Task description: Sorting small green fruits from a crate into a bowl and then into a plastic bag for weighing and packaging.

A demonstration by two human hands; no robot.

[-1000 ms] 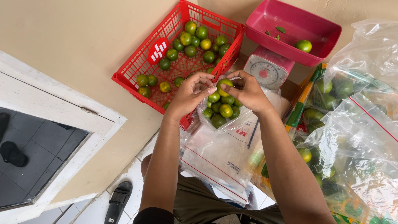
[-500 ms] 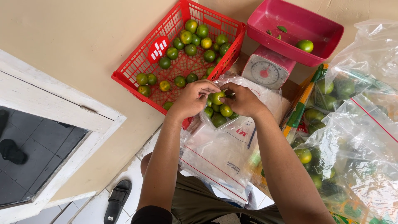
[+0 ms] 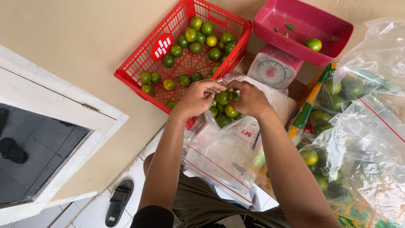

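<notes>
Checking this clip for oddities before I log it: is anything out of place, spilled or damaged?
Nothing spilled or damaged. Both hands, left hand and right hand, pinch the clear bag of green citrus at its mouth. The only stray items: one citrus fruit and a few leaves lying in the pink scale pan.

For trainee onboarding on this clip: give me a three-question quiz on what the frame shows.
1. True or false: both hands grip the top of the clear bag of limes.
2. What lies in the pink scale pan? A) one lime and some leaves B) a knife C) nothing
3. Fill in: the loose limes lie in a red ____.

Key
1. True: the left hand and right hand pinch the bag's mouth together above the limes inside it.
2. A: a single lime with a few leaf bits.
3. crate.
</notes>
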